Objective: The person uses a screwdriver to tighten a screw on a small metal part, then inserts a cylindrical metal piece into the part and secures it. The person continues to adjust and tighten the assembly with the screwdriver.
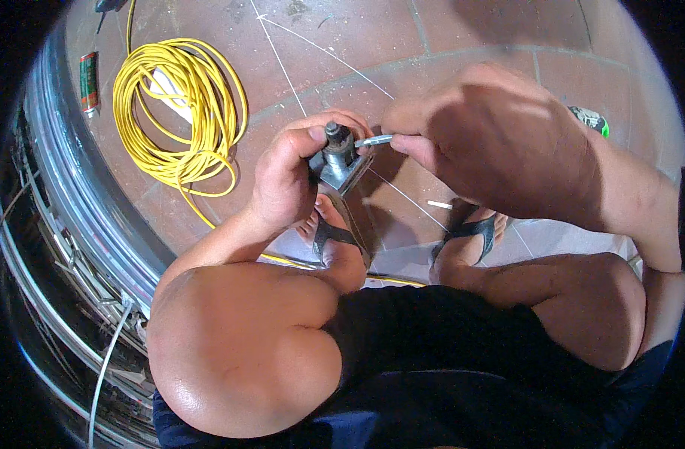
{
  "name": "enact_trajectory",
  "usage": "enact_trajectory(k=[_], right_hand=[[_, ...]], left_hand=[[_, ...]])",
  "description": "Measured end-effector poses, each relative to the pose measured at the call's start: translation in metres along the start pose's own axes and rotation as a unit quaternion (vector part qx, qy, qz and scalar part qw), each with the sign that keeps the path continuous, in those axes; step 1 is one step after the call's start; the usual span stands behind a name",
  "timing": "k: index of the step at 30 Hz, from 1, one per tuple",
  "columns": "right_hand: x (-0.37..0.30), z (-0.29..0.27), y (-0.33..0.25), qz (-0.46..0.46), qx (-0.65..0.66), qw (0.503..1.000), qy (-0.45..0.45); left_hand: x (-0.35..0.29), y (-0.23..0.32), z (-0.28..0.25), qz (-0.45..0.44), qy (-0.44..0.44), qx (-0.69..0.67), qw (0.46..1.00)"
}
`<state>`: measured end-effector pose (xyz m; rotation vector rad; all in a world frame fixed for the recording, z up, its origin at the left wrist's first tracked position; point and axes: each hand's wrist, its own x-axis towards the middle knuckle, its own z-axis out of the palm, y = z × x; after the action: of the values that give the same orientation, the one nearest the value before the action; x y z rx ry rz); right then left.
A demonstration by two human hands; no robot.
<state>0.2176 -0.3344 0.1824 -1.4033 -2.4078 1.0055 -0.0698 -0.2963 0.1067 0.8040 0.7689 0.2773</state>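
Note:
My left hand [282,172] is wrapped round a grey metal device [337,153], with a short cylinder and a dark stem pointing up from a flat-sided body. The thumb lies against the cylinder near its top. Between the thumb and fingers of my right hand [424,142] is a slim silver metal piece [377,140]. Its tip reaches the side of the cylinder; whether it enters a hole there I cannot tell. The lower part of the device is partly hidden by my left hand. Both hands are above the floor, in front of my knees.
A coil of yellow cable [208,142] lies on the tiled floor at left, around a white block [170,93]. Beside it is a red and green can [89,81]. Long metal profiles [95,187] line the left edge. A short white stick [439,204] lies near my right foot.

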Motion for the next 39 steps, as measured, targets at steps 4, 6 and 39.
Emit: enact_trajectory(k=[4, 6, 39], right_hand=[[0.002, 0.01, 0.004, -0.023, -0.046, 0.998, 0.048], [0.005, 0.011, 0.007, -0.038, -0.046, 0.997, 0.041], [0.04, 0.007, -0.013, 0.056, -0.036, 0.995, -0.077]], left_hand=[[-0.003, 0.002, 0.005, -0.07, 0.038, -0.041, 0.996], [-0.003, 0.003, 0.007, -0.081, 0.052, -0.034, 0.995], [-0.008, 0.007, 0.008, 0.019, 0.072, 0.328, 0.942]])
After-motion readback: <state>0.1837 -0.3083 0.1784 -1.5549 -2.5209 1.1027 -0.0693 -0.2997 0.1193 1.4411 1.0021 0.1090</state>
